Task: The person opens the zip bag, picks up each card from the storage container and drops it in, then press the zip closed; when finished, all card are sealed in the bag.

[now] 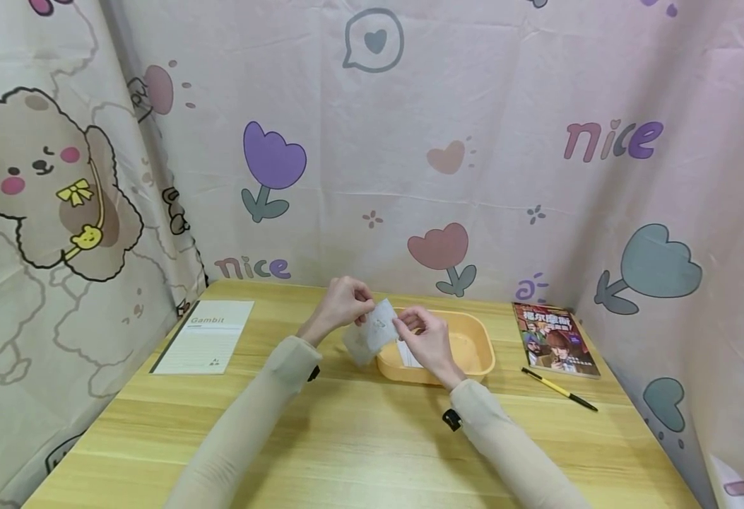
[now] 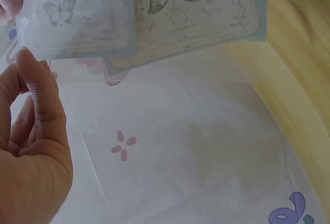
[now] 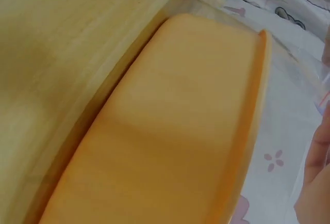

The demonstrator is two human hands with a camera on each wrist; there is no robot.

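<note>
The butterfly-printed packet point(image 1: 381, 326) is up in the air between the two grips, just to the right of the left grip point(image 1: 344, 302) and just to the left of the right grip point(image 1: 427, 339), so neither hand is clearly nearer. Both grips look pinched together on its edges, the left thumb and fingers up at its top. The packet tilts; which way its long axis runs, I cannot tell. The yellow box point(image 1: 473, 357) lies below the right grip, likely the relation that counts.
</note>
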